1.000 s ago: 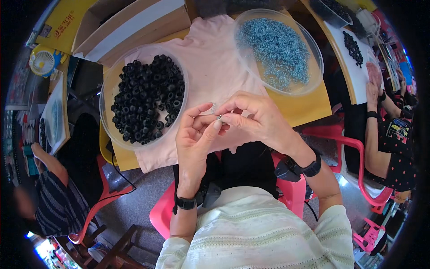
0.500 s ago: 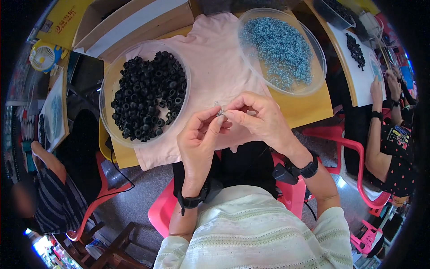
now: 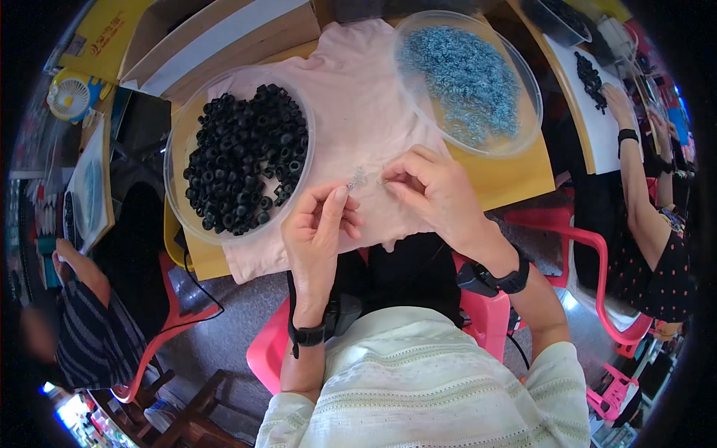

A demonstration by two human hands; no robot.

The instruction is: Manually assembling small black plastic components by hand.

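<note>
Thumb and forefinger of my left hand (image 3: 315, 224) pinch a small tangle of silvery coils (image 3: 358, 178), which look like tiny springs. Just to its right, my right hand (image 3: 441, 190) is closed in a pinch; a tiny glint shows at its fingertips, too small to name. The hands are slightly apart above a pale pink cloth (image 3: 351, 82). A round clear tub (image 3: 170, 187) at the left holds many black hollow plastic pieces (image 3: 246, 157). At the far right, another clear tub (image 3: 539, 112) contains a heap of tiny bluish-silver coils (image 3: 463, 82).
Yellowish board (image 3: 515, 179) lies under the cloth and tubs. An open cardboard box (image 3: 224, 45) stands at the back left, near a small yellow fan (image 3: 71, 97). People work at side tables; one person's hand (image 3: 618, 104) is beside black pieces. Pink chairs (image 3: 597, 246) stand around.
My hands have drawn apart; the silvery tangle stays in my left fingers, and my right fingers have come off it. At the right, a person's arm has reached farther across the table.
</note>
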